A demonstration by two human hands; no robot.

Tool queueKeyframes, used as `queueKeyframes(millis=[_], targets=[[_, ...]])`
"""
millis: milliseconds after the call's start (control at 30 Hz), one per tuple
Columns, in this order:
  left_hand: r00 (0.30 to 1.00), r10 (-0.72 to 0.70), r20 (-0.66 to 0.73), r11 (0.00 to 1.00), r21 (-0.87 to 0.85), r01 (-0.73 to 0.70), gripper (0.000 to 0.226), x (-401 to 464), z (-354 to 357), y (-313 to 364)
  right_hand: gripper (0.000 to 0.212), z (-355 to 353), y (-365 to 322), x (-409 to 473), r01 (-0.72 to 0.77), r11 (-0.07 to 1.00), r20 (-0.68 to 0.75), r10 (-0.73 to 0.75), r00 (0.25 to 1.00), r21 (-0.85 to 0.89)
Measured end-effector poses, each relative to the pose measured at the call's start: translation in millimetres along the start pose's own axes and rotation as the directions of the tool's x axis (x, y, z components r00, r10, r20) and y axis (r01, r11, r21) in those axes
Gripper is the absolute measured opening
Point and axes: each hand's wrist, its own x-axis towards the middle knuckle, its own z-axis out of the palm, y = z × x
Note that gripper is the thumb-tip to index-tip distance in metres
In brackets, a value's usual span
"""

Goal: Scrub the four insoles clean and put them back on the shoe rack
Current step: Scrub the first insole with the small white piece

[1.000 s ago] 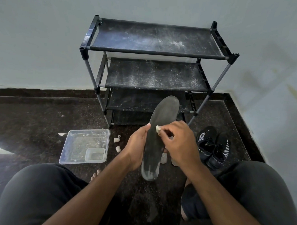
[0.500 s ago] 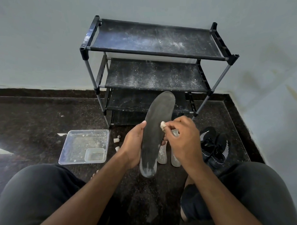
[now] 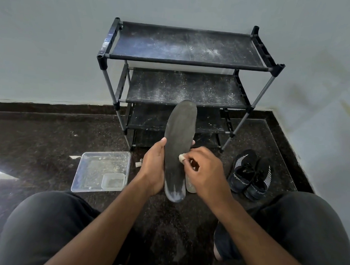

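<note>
**Scrubbing a floppy insole, mid-job**

While it's held up in front of the shoe rack [image 3: 184,59], the dark insole [image 3: 178,146] looks light and bendy, so I'd grip it around the middle like this. Left hand [image 3: 154,167] wraps its edge, thumb in front and fingers behind. Right hand [image 3: 204,171] pinches a small pale scrubbing piece [image 3: 181,157] against it. Heel end looks whitish. Clear tray [image 3: 101,171] sits on the floor to the left, black sneakers [image 3: 250,174] to the right.
</note>
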Motion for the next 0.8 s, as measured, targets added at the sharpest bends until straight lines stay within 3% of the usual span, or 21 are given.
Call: queueKeyframes(millis=[133,300,367,600,800], targets=[[1.000,0.012,0.013,1.000,0.002,-0.012,0.063,-1.1,6.0,0.0,0.013,-1.6,2.4,0.7,0.034,0.999,-0.051,-0.035,0.998,-0.007],[0.995,0.082,-0.060,0.991,-0.102,-0.087,0.060,2.6,-3.1,11.3,0.013,5.0,-2.5,-6.6,-0.037,0.998,0.203,0.025,0.979,0.055],[0.992,0.095,-0.084,0.987,-0.118,-0.105,0.060,2.0,-5.8,14.5,0.012,5.4,-3.2,-6.4,-0.073,0.994,0.238,0.052,0.970,0.078],[1.000,-0.028,0.011,1.000,0.009,0.028,0.066,-2.2,2.1,1.3,0.010,-1.3,-2.1,1.1,0.011,0.998,-0.055,-0.008,0.998,0.057],[0.998,-0.056,0.012,0.998,0.025,0.056,0.070,-2.9,4.3,-0.4,0.015,0.7,1.9,-0.2,0.060,0.998,-0.069,-0.060,0.996,-0.006]])
